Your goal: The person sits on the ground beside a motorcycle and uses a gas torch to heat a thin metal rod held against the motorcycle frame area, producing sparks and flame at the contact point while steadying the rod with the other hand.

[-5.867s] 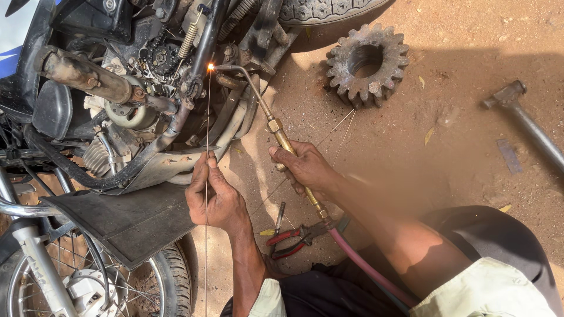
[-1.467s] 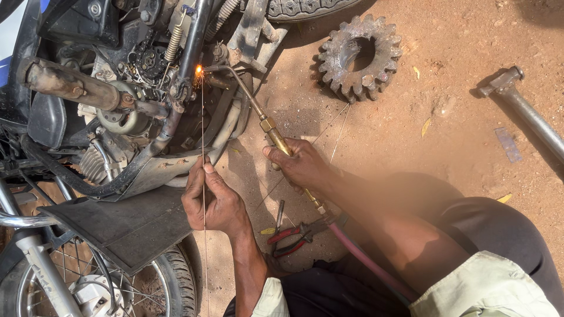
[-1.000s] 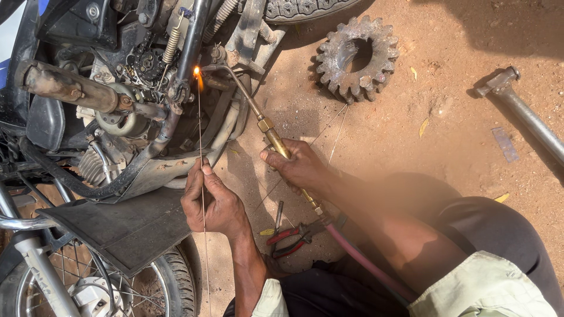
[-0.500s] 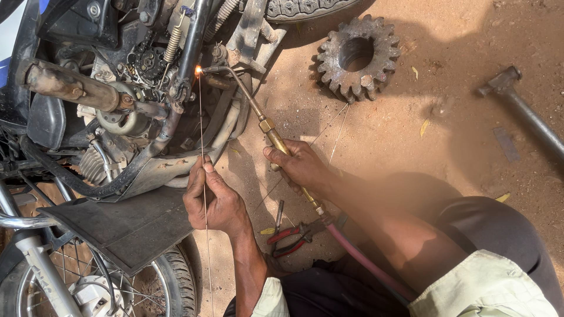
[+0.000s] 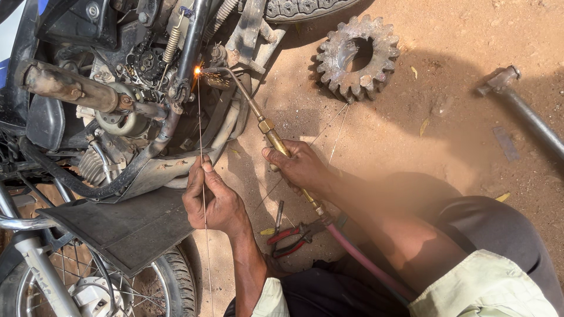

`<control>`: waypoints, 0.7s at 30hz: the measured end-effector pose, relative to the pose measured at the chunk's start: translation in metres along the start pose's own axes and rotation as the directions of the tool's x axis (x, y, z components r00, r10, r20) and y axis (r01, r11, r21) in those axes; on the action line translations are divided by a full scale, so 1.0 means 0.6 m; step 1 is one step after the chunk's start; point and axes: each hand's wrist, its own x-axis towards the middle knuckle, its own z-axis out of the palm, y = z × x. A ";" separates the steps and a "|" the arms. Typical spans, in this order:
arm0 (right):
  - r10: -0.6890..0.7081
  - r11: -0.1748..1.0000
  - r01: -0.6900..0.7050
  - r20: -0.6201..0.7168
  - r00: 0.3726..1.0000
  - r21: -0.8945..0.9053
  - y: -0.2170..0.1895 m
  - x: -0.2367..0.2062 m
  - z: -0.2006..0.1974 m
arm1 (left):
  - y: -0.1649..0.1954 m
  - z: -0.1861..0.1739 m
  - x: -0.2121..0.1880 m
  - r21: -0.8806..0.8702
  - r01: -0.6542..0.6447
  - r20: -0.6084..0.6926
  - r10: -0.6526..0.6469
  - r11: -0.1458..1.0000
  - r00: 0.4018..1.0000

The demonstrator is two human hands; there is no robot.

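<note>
The right hand (image 5: 299,167) was closed around the brass handle of a gas torch (image 5: 267,126), whose thin bent neck ran up and left to a small bright flame (image 5: 197,71) at the motorcycle frame (image 5: 176,111). A pink hose (image 5: 364,258) led from the rear of the torch handle down past the person's dark trousers. The left hand (image 5: 211,199) pinched a thin filler rod (image 5: 200,123) between thumb and fingers; the rod stood nearly upright, its top end reaching the flame and its lower end running down past the wrist toward the bottom edge of the view. Both hands hovered over the dirt ground (image 5: 411,129), close beside the motorcycle, which lay along the left side with its rusty exhaust pipe (image 5: 70,88) near the upper left and its spoked wheel (image 5: 88,282) at the lower left corner. A black mudflap (image 5: 117,226) sat just left of the left hand. On the ground between the two forearms lay a pair of red-handled pliers (image 5: 288,238). Farther off, near the top edge, a large rusty gear (image 5: 355,56) rested on the dirt beside a tyre (image 5: 305,9), and a hammer (image 5: 517,100) lay well apart toward the right edge
</note>
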 end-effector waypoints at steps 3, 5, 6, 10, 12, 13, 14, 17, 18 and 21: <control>0.023 0.999 -0.023 -0.009 1.000 -0.024 0.000 0.000 -0.001 | 0.004 -0.001 0.000 0.022 -0.002 0.007 0.002 1.000 1.000; 0.015 1.000 -0.015 -0.004 1.000 -0.010 0.000 -0.001 -0.001 | 0.006 -0.003 0.000 0.035 0.018 0.016 -0.019 0.999 1.000; 0.011 1.000 -0.011 -0.002 1.000 -0.002 0.000 0.000 0.000 | 0.005 -0.003 0.000 0.042 0.028 0.020 -0.029 0.999 0.999; -0.026 0.999 0.025 0.020 0.999 0.036 0.002 0.000 -0.002 | 0.000 0.000 0.002 0.006 0.006 0.007 -0.006 1.000 1.000; -0.019 0.999 0.018 0.019 1.000 0.031 0.003 0.000 -0.003 | -0.003 0.001 0.001 0.003 0.006 0.010 -0.006 1.000 1.000; -0.014 0.999 0.014 0.020 1.000 0.029 0.003 0.001 -0.003 | -0.004 0.001 0.001 -0.003 0.006 0.010 -0.006 1.000 1.000; -0.010 1.000 0.009 0.022 1.000 0.027 0.004 0.002 -0.003 | -0.005 0.001 0.001 -0.009 0.006 0.010 -0.006 1.000 1.000; -0.003 1.000 0.003 0.023 1.000 0.010 0.005 0.001 -0.002 | -0.004 -0.002 0.000 0.007 0.007 0.013 -0.007 1.000 1.000; -0.004 1.000 0.004 0.020 1.000 0.001 0.004 0.003 -0.003 | -0.005 -0.001 0.000 0.015 0.007 0.013 -0.008 1.000 1.000; 0.002 1.000 -0.002 0.022 1.000 0.013 0.004 0.001 -0.004 | -0.003 0.000 0.000 -0.001 -0.005 0.012 0.005 1.000 1.000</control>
